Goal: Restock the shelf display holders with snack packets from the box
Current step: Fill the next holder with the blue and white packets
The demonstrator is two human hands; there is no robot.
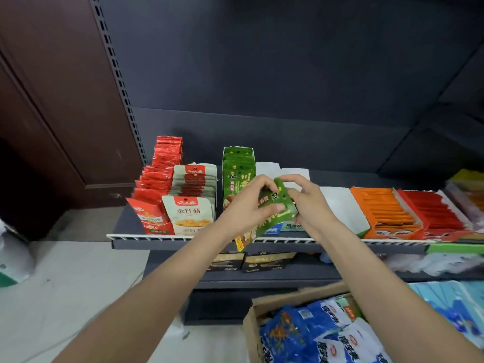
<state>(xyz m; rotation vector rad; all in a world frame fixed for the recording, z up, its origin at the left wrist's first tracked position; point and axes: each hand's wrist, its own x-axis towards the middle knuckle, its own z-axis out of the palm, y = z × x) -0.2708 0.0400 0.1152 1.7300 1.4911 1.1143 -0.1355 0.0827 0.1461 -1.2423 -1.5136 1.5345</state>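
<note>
A: Shelving first: the dark metal shelf with its white wire front rail (183, 238) runs across the middle of the view. Lower down, at about five o'clock, sits the brown cardboard box (252, 319), heaped with blue-and-white plastic snack packets (301, 334).

B: And the holders?

A: Along the shelf, from nine o'clock toward three: stacked red foil packets (157, 176), beige packets with a red top band (187, 213), then the tall green cardboard display holder (237, 176), standing upright and already showing green packets inside. Further right lie an orange tray of sticks (385, 208) and a red tray of sticks (434, 209).

B: Where's the piece being handled?

A: The flat green foil snack packet (272, 213) is held in the air, in front of the shelf rail and just beside the green holder. The left hand (247, 205) pinches it with thumb and curled fingers (277, 207) along its left side; the right hand (309, 203) grips its right edge, fingers curled behind.

B: Which way must it go?

A: The holder lies toward eleven o'clock from the packet, nearer the left hand. The packet's long axis slants from seven o'clock up to one o'clock, so I judge it wants turning upright before it slides in behind the others.
</note>
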